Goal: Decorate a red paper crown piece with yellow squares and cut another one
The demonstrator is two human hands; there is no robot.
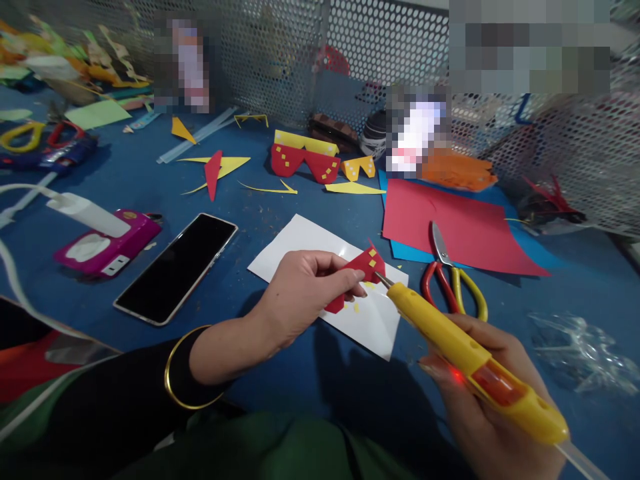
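My left hand (305,290) pinches a small red paper glasses cutout (364,261) with little yellow squares stuck on it. It is held over a white sheet (295,243), where more yellow bits (356,308) lie. My right hand (500,393) is wrapped round a yellow hot glue gun (450,337). A red light glows on its side and a clear glue stick (583,460) pokes from its back end. The metal tip touches or nearly touches the edge of the red paper; I cannot tell which. Some left fingers are hidden behind the paper.
Scissors (443,267) lie partly on red paper (445,220) at the right. To the left are a phone (177,270) and a purple power socket (107,247). Finished paper glasses (305,163) stand behind, before a perforated metal screen (280,60). Crumpled clear plastic (583,353) is at far right.
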